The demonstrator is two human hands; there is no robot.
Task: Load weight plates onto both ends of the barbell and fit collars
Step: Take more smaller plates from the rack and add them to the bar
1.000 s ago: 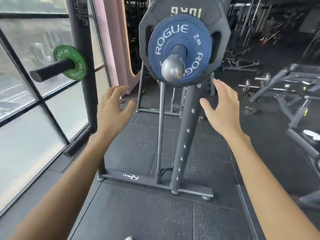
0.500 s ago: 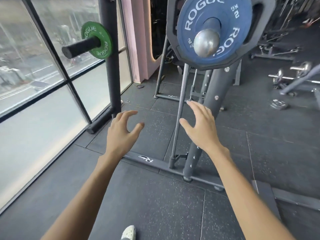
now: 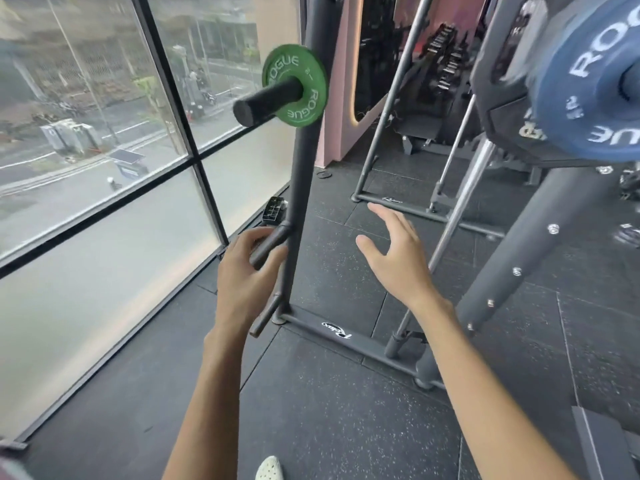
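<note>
Barbell sleeve sitting far right of the rack upright, cut by the frame edge, carrying blue plate outboard and black plate behind it, both blurring.

Changing over the last second: view swinging left, loaded sleeve sliding from dead ahead out to the right of the upright, upright moving to centre. Both hands leaving the spot under the sleeve end.

Left hand now arriving at the lower peg just left of the upright, fingers half-curling over the peg end with thumb under it. Gripping or only passing: cannot tell. Right hand hanging in the air to the right of the upright, fingers spreading wide, holding nothing.

Small black ribbed clip sitting on the floor side of the lower peg, close against the upright, just beyond the left fingers. Probably a collar, too small to confirm.

Green plate staying parked on the upper peg, high on the upright, untouched.

Reading it as: plate loading on this end looking finished, nothing showing outboard of the blue plate in the earlier views, so heading for the collar step. Expecting left hand to be taking the clip, not the green plate. Other end of the bar not showing, status unknown.

Watching for: clip snagging on the peg, needing a straight pull along it.
</note>
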